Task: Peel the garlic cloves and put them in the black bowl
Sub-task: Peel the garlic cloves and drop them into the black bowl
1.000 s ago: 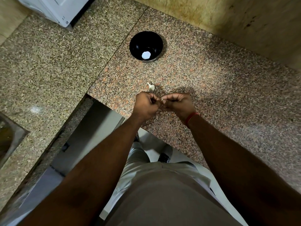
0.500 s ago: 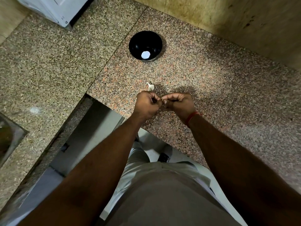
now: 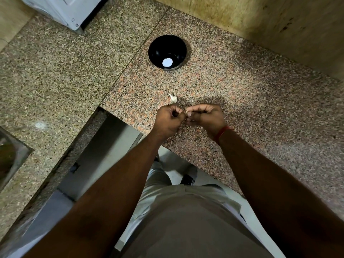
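My left hand [image 3: 168, 121] and my right hand [image 3: 205, 117] meet fingertip to fingertip just above the granite counter [image 3: 251, 108]. Between them they pinch a small garlic clove [image 3: 186, 113], mostly hidden by the fingers. A whitish garlic piece [image 3: 173, 98] lies on the counter just beyond my left hand. The black bowl [image 3: 167, 53] stands farther back, with a bright white spot at its bottom.
The counter's front edge runs close under my hands, with the floor and my legs below. A second granite slab [image 3: 55, 71] lies to the left, with a metal sink [image 3: 9, 155] at the far left. A white appliance [image 3: 63, 10] stands at the back left; a wall runs along the back right.
My hands stay together at the same place; only the fingers shift slightly on the clove. The bowl and the loose garlic piece have not moved.
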